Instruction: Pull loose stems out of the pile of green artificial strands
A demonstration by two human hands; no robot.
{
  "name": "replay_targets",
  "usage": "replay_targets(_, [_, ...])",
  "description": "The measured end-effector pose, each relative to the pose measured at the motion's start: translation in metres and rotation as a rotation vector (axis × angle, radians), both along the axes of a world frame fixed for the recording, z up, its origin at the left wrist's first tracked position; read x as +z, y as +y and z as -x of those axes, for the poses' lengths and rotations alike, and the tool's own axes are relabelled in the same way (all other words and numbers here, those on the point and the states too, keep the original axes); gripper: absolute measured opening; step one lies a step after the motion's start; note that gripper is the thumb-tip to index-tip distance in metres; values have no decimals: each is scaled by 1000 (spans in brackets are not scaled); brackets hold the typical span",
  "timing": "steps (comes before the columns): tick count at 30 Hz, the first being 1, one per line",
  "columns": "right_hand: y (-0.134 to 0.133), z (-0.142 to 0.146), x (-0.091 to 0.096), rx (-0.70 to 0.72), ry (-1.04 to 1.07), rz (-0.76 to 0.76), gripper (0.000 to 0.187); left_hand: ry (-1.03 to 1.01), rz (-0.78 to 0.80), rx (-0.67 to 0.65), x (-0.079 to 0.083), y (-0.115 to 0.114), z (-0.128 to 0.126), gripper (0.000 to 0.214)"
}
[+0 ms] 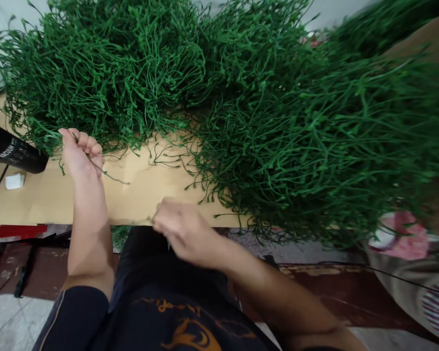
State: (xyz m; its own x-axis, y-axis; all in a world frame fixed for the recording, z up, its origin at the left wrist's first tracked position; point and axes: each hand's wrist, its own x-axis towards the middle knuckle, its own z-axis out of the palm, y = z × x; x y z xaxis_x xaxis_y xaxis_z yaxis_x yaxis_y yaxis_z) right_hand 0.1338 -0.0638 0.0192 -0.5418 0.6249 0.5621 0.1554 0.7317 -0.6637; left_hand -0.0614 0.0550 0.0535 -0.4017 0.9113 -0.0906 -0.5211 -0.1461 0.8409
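green stem [108,174], thin and wiry, runs from the left hand [81,153] out to the right over the table [51,195]; the left hand is clenched around its upper end, fingers curled tight, at the lower edge of the big heap. right hand [179,229] sits at the near table edge, blurred, fingers pinched together toward the left; something thin may be between the fingertips, cannot tell what. both forearms bare, dark shirt with orange print below them. heap of green stems [241,107] covers most of the tan tabletop, piled high at back and spilling over the near edge on the right; loose strands trail onto the bare wood between the two hands. black cylinder [12,148] lies on the table at far left, just beside the left hand, white lettering reads "vacuum", smaller line under it too small to read. small white block [14,181] lies just below the cylinder. pink and white cloth [402,236] shows at lower right, partly under the overhanging stems. red edge under the table at left.
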Motion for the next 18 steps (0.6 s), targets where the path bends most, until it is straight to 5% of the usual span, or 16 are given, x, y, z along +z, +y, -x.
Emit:
replay_targets(4, [19, -26, 2, -190, 45, 356, 31, 74, 16, -157, 10, -19, 10, 47])
replay_targets(6, [24, -34, 4, -230, 56, 407, 37, 144, -21, -251, 13, -31, 13, 50])
replay_targets(12, [25, -44, 10, -316, -14, 341, 44, 533, -75, -617, 18, -74, 39, 41])
replay_targets(18, [22, -99, 43, -671, -21, 189, 44, 1217, 194, -1316, 15, -106, 51, 29])
